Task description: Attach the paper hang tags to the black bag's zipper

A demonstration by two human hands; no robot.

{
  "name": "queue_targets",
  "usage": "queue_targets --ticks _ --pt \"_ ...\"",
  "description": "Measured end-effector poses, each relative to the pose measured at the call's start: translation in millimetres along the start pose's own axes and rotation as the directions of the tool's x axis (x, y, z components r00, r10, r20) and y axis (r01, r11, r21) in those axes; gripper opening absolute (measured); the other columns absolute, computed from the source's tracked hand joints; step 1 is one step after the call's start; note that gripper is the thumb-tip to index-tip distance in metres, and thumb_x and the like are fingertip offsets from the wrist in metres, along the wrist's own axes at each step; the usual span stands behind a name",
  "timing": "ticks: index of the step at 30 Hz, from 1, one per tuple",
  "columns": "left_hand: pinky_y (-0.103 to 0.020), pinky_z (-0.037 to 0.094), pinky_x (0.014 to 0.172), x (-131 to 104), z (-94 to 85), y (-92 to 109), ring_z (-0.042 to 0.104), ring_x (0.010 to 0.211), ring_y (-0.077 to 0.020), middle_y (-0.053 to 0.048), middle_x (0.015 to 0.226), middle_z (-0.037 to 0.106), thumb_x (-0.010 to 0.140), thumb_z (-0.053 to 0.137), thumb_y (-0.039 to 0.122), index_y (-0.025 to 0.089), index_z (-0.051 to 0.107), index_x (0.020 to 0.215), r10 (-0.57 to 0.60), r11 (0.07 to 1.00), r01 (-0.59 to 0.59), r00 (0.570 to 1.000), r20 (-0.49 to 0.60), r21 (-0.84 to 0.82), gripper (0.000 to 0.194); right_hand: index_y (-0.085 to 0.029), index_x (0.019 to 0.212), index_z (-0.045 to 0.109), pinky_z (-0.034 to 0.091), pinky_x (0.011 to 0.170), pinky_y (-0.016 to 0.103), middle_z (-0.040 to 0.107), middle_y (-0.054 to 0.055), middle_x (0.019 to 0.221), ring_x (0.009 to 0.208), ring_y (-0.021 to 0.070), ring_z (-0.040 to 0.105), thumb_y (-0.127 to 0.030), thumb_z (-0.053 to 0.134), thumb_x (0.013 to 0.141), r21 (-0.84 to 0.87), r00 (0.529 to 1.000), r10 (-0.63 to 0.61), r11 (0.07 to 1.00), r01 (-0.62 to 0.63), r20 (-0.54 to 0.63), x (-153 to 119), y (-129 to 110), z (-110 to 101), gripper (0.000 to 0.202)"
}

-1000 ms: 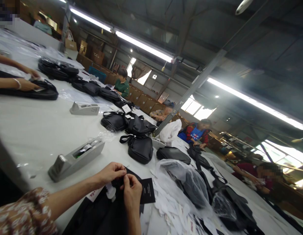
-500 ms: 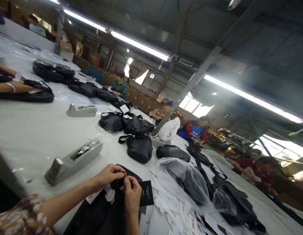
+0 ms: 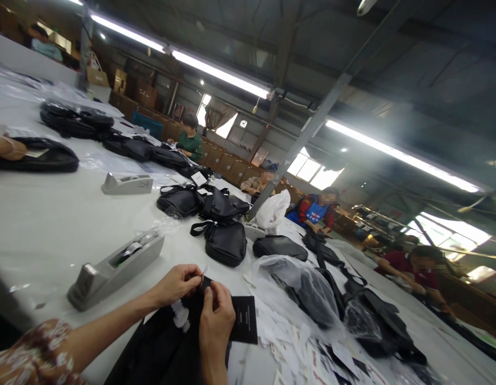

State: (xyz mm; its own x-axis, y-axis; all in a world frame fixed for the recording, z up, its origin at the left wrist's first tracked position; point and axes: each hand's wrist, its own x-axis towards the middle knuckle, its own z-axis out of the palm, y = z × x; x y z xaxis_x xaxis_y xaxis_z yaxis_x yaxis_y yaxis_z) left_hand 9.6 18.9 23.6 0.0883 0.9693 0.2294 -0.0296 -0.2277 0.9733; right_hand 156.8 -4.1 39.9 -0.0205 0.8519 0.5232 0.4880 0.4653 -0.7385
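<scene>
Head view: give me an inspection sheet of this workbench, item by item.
Surface: long pale grey worktable, mostly covered.
Job's things: black fabric bag under both hands; black rectangular hang tag beside it.
Clutter: two grey tape dispensers, black shoulder bags, clear plastic-wrapped bag, loose white paper slips.
Grippers: left hand pinches a thin pin-like piece, too small to identify; right hand pinches at the bag's top edge, fingers together.
Cables: nothing seen.
Surroundings: other people seated along the table, cardboard boxes, ceiling strip lights.
</scene>
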Motion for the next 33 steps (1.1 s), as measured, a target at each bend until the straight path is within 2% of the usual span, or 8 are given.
queue_targets --ticks 7,11,16,21,24,28,31,33 --pt "-0.019 0.039 0.047 -6.0 -1.1 1.9 0.052 0.055 -0.0085 -0.002 0.086 0.059 0.075 0.058 0.031 0.014 0.065 0.082 0.068 0.997 -0.068 0.998 -0.007 0.033 0.019 -0.015 0.091 0.071 0.049 0.07 0.029 0.07 0.005 0.079 0.074 0.0189 0.062 -0.037 0.061 0.078 0.298 0.941 0.144 0.924 -0.238 0.306 10.2 10.9 5.3 0.027" --pt "-0.021 0.04 0.045 -5.5 -4.0 2.2 0.053 0.056 -0.0091 -0.004 0.096 0.058 0.072 0.06 0.033 0.014 0.067 0.081 0.059 0.997 -0.059 0.998 0.005 0.044 0.022 -0.013 0.081 0.069 0.043 0.055 0.023 0.063 0.001 0.064 0.059 0.0133 0.054 -0.04 0.063 0.077 0.299 0.948 0.152 0.924 -0.237 0.281 8.5 17.2 10.5 0.028" --pt "-0.02 0.035 0.052 -6.0 -4.4 8.3 0.047 0.057 -0.0104 0.002 0.065 0.057 0.07 0.055 0.027 0.016 0.062 0.073 0.027 0.999 -0.024 0.997 -0.074 0.037 0.013 -0.014 0.079 0.062 0.037 0.044 0.02 0.055 -0.002 0.057 0.049 0.011 0.048 -0.041 0.057 0.079 0.286 0.955 0.225 0.918 -0.274 0.195 6.2 20.4 11.7 0.027" --pt "-0.022 0.038 0.059 -9.2 -1.6 25.2 0.048 0.059 -0.0118 0.001 0.06 0.057 0.07 0.045 0.028 0.018 0.049 0.062 -0.053 0.989 0.061 0.997 0.062 -0.135 0.014 -0.015 0.079 0.061 0.036 0.042 0.021 0.055 -0.002 0.058 0.046 0.0101 0.046 -0.039 0.055 0.08 0.277 0.946 0.227 0.917 -0.288 0.233 7.4 15.5 13.0 0.025" --pt "-0.021 0.029 0.049 -11.1 -3.7 35.5 0.04 0.05 -0.0091 0.003 0.051 0.05 0.07 0.057 0.03 0.016 0.052 0.059 -0.088 0.984 0.115 0.978 0.19 -0.137 0.018 -0.016 0.081 0.065 0.044 0.052 0.025 0.064 0.003 0.067 0.055 0.0141 0.055 -0.038 0.052 0.083 0.202 0.96 0.158 0.957 -0.207 0.232 11.3 5.3 3.3 0.026" --pt "-0.019 0.027 0.046 -13.3 -8.8 39.6 0.04 0.047 -0.0072 0.004 0.051 0.051 0.074 0.064 0.035 0.013 0.06 0.077 -0.155 0.917 0.237 0.953 0.26 -0.322 0.023 -0.021 0.107 0.065 0.04 0.097 0.045 0.067 0.011 0.112 0.109 0.0278 0.057 -0.036 0.057 0.082 -0.123 0.969 -0.093 0.985 0.124 0.23 13.8 -4.7 -28.8 0.03" --pt "-0.017 0.035 0.049 -16.3 -9.9 36.2 0.048 0.05 -0.0064 0.0 0.066 0.062 0.073 0.067 0.027 0.014 0.062 0.089 -0.191 0.8 0.309 0.944 0.269 -0.515 0.021 -0.028 0.117 0.062 0.02 0.106 0.063 0.059 0.012 0.128 0.125 0.0381 0.045 -0.035 0.075 0.066 -0.327 0.919 -0.019 0.932 0.159 0.393 3.5 5.4 -49.0 0.053" --pt "-0.015 0.036 0.047 -18.6 -8.3 32.6 0.048 0.049 -0.0032 -0.004 0.081 0.067 0.071 0.072 0.023 0.014 0.062 0.091 -0.218 0.751 0.342 0.936 0.278 -0.565 0.024 -0.031 0.126 0.055 0.023 0.104 0.066 0.052 0.013 0.136 0.127 0.041 0.043 -0.032 0.079 0.061 -0.367 0.893 0.072 0.924 0.109 0.445 -10.0 22.5 -52.8 0.069"
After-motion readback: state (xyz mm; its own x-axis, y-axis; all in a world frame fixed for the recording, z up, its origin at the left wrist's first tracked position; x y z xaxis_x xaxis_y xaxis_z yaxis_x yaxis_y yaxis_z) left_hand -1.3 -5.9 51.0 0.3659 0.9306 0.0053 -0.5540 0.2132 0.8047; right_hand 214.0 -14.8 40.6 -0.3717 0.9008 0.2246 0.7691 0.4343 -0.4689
